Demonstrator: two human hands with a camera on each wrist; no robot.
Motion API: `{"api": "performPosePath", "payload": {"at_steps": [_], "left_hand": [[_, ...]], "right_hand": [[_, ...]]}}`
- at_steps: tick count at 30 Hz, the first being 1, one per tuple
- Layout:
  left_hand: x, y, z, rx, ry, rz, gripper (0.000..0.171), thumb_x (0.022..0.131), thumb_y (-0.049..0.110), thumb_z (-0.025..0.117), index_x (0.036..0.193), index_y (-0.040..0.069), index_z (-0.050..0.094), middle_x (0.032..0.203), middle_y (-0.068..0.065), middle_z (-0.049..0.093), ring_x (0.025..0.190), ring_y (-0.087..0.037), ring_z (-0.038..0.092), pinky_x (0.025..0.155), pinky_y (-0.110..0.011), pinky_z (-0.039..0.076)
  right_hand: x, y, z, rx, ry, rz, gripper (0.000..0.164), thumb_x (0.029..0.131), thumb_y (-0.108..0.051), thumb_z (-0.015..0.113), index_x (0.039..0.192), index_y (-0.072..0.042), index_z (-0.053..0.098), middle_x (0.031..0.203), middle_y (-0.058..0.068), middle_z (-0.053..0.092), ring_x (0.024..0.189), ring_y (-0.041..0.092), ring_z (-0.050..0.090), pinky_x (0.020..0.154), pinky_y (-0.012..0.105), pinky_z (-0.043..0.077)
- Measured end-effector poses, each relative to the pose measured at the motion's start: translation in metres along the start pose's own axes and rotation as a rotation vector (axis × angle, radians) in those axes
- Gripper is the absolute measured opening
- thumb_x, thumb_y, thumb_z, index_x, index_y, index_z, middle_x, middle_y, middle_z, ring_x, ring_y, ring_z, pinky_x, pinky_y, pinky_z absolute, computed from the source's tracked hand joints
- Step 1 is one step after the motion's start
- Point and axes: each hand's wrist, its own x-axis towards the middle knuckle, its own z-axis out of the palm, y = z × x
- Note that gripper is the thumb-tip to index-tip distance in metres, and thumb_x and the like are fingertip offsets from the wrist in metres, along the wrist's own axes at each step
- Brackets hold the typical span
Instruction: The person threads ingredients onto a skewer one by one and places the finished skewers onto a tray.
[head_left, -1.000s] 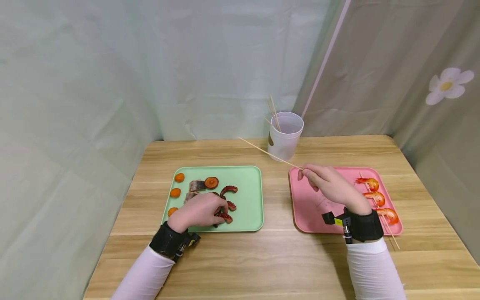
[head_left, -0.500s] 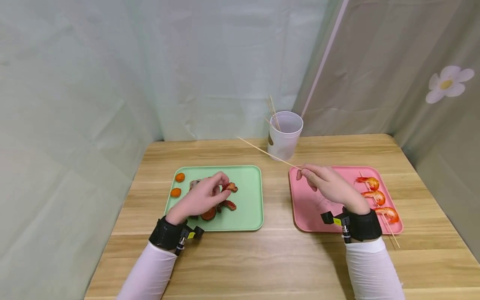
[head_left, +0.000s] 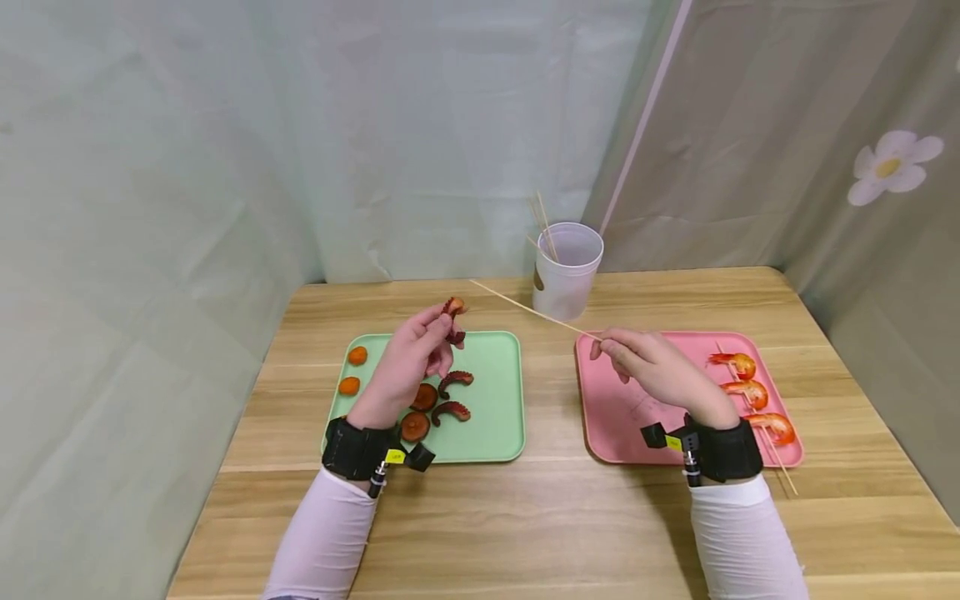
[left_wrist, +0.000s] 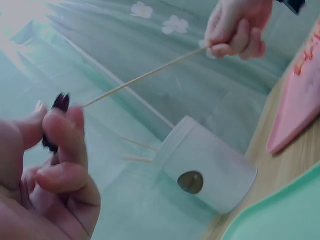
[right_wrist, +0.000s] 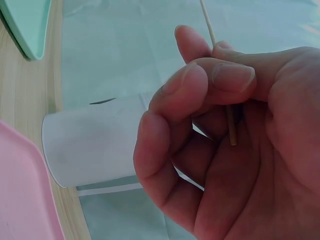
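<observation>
In the head view my left hand is raised over the far part of the green tray, pinching a dark red octopus tentacle between thumb and fingers. My right hand pinches a thin bamboo skewer near one end, above the pink tray. The skewer slants up to the left, its bare tip close to the tentacle; in the left wrist view that tip overlaps the left fingertips. Two more tentacles and two brown mushroom caps lie on the green tray.
A white cup with several skewers stands at the table's back, between the trays. Orange balls lie along the green tray's left side. A skewer with three shrimp lies across the pink tray's right side, over its front rim.
My left hand has taken a tentacle from the green tray and lifted it up and away, towards the skewer's tip. The right hand and skewer have stayed almost still.
</observation>
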Motion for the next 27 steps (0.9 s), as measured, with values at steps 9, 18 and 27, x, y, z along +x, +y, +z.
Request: {"api": "performPosePath", "payload": {"at_steps": [9, 18, 27], "left_hand": [[-0.001, 0.0, 0.003, -0.075, 0.01, 0.049, 0.03, 0.113, 0.036, 0.054, 0.102, 0.011, 0.067, 0.092, -0.007, 0.07, 0.051, -0.009, 0.048, 0.05, -0.023, 0.029], [-0.005, 0.004, 0.006, -0.07, -0.002, 0.037, 0.027, 0.115, 0.031, 0.053, 0.105, 0.009, 0.065, 0.094, -0.009, 0.07, 0.052, -0.01, 0.05, 0.05, -0.021, 0.032], [-0.005, 0.008, 0.011, -0.003, 0.067, -0.017, 0.024, 0.109, 0.021, 0.067, 0.125, 0.004, 0.07, 0.094, -0.002, 0.073, 0.052, -0.013, 0.055, 0.051, -0.022, 0.041]], "right_hand": [[0.001, -0.001, 0.005, 0.001, -0.045, -0.023, 0.017, 0.115, -0.021, 0.054, 0.113, -0.019, 0.071, 0.076, -0.003, 0.054, 0.069, 0.018, 0.054, 0.063, 0.031, 0.045], [-0.001, -0.002, 0.005, -0.012, -0.059, -0.042, 0.019, 0.115, -0.021, 0.053, 0.111, -0.015, 0.07, 0.071, -0.005, 0.049, 0.063, 0.015, 0.049, 0.061, 0.031, 0.042], [-0.003, -0.007, 0.004, -0.016, -0.097, -0.002, 0.018, 0.114, -0.023, 0.055, 0.11, -0.017, 0.071, 0.067, -0.006, 0.046, 0.058, 0.014, 0.049, 0.06, 0.031, 0.043]]}}
